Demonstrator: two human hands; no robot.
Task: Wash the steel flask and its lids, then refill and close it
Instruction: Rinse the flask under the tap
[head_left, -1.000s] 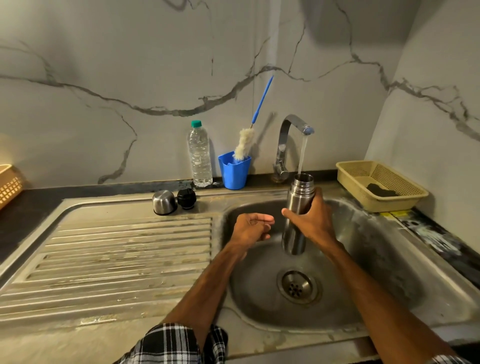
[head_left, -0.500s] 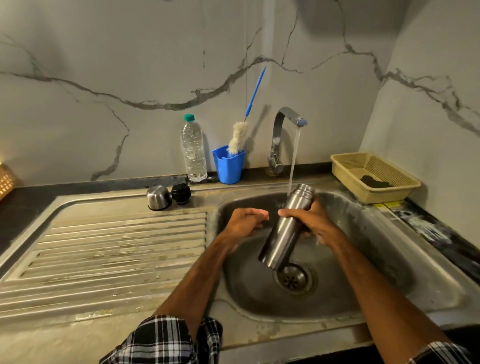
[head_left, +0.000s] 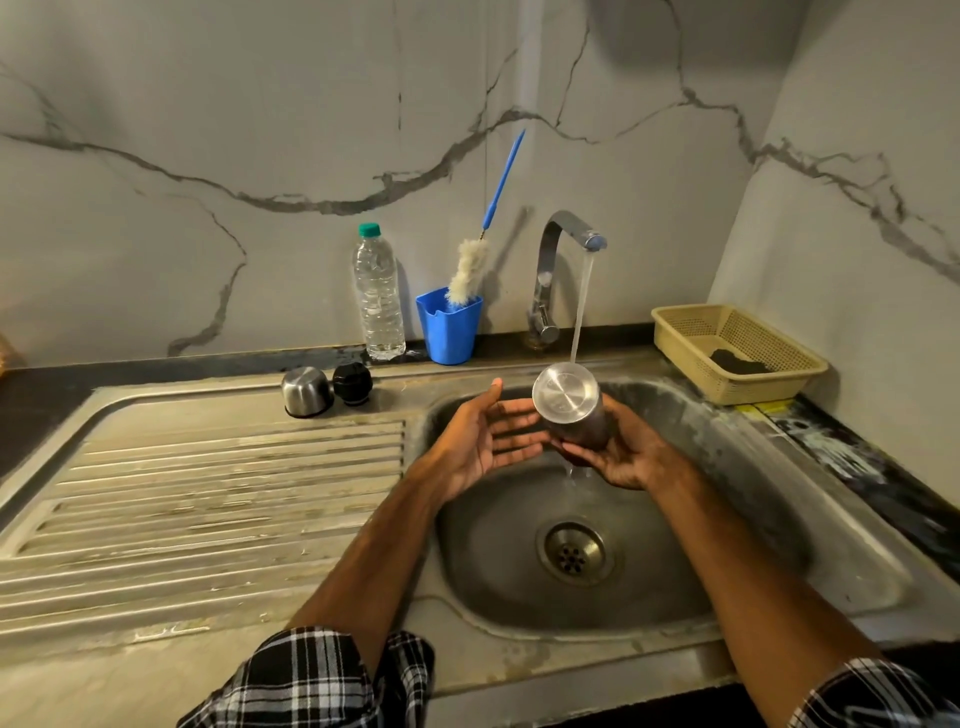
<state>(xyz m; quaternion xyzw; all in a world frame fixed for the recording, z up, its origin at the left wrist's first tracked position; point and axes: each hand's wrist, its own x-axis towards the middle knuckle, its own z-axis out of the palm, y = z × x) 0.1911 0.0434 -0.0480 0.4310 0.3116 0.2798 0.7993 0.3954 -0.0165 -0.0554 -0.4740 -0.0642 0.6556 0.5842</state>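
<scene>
The right hand (head_left: 634, 457) grips the upturned flask (head_left: 565, 399) over the sink (head_left: 717, 519). The left hand (head_left: 478, 441), fingers straight, lies at its nine o'clock.

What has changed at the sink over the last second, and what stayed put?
The right hand has tipped the steel flask from upright under the stream to upside down, base up, water draining into the sink. The left hand uncurled, fingers straight beside it. Tap running; steel lid, black lid unmoved.

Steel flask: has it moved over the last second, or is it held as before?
Yes. The steel flask stood mouth-up under the tap spout; now the right hand holds it upended, base up, emptying into the sink.
</scene>
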